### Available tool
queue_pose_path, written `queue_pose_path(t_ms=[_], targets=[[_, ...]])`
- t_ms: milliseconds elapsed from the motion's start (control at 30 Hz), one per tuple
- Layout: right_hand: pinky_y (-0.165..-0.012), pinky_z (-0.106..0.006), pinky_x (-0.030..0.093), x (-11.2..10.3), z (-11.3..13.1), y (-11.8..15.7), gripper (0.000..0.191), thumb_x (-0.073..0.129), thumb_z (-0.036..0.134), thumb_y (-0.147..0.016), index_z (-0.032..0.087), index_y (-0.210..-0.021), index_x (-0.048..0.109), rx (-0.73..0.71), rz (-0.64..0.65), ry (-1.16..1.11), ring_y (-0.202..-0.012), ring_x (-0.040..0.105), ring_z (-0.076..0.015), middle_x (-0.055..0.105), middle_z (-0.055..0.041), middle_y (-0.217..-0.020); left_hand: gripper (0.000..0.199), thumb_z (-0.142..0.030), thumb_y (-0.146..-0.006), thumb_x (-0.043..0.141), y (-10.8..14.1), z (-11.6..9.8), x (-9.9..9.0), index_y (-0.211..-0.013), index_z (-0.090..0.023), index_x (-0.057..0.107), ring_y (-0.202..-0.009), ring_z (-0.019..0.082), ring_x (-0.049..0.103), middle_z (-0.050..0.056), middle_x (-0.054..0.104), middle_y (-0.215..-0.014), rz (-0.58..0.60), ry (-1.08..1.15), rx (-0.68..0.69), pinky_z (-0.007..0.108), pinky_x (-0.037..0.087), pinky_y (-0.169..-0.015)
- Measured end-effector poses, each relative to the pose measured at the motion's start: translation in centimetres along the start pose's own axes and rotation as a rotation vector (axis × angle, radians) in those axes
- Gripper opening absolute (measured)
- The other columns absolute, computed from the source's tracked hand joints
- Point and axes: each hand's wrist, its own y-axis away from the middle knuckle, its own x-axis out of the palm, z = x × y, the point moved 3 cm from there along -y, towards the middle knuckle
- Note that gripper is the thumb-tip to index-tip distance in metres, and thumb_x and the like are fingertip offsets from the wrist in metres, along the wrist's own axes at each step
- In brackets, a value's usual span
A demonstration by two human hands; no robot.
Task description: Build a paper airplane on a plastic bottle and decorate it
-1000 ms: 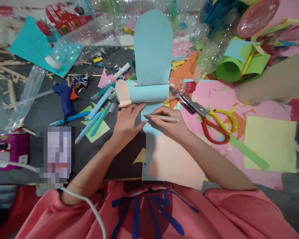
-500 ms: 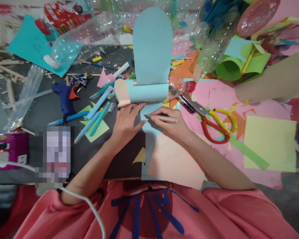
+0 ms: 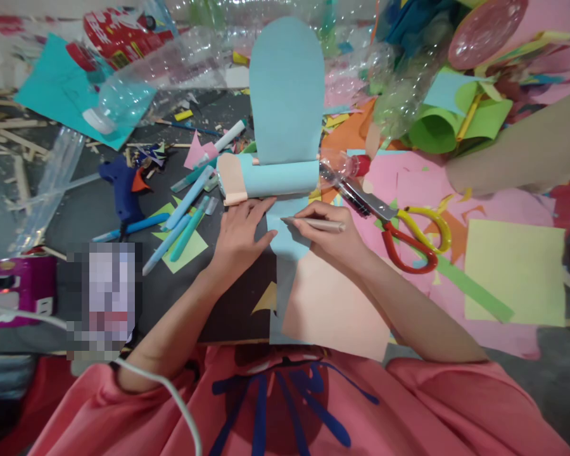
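Head view: our right fingers [image 3: 308, 223] pinch a pale pen [image 3: 323, 224], tip at the light-blue paper [image 3: 289, 242]; left fingers [image 3: 259, 212] spread open, pressing by its left side. Steady marking, we'd say, wants a light grip and the paper pinned. Paper looks matte, flat, part shadowed, between the blue-wrapped roll [image 3: 282, 178] and table's [image 3: 237, 310] near edge; marks unclear.

So I'm wearing a loose pinkish-red top [image 3: 399, 405], wide short sleeves, with dark blue streaks fanning down the front.
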Motion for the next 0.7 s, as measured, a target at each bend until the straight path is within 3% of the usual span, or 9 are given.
queue_pose_path(t_ms=[700], targets=[[-0.053,-0.025,0.034,-1.1,0.2,0.0,0.015,0.062,0.023,-0.072,0.02,-0.06,0.052,-0.006,-0.087,0.059,-0.055,0.044,-0.0093,0.053,0.0044,-0.057,0.053,-0.033,-0.088,0.055,-0.1,0.3,0.1,-0.14,-0.024,0.051,-0.12,0.031,0.051,0.01,0.059,-0.127,0.004,0.003,0.004,0.042,0.04,-0.098]])
